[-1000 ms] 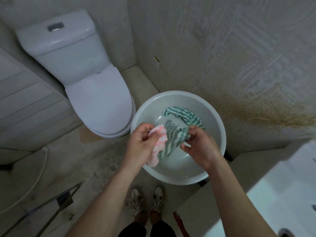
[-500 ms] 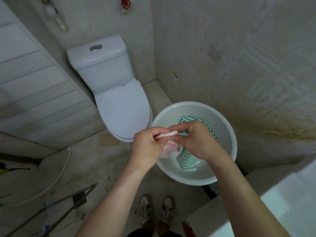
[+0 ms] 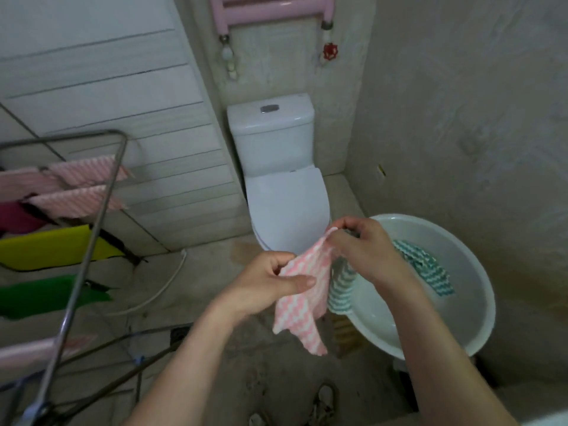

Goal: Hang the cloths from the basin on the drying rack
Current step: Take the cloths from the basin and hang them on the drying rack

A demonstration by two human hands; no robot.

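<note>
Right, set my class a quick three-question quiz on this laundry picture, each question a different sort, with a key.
1. True or false: the basin is empty.
2. Which hand grips the pink checked cloth? A) left hand only B) right hand only C) both
3. Fill in: the drying rack stands to the person's ____.
Key: 1 false, a teal cloth lies in it; 2 C; 3 left.
</note>
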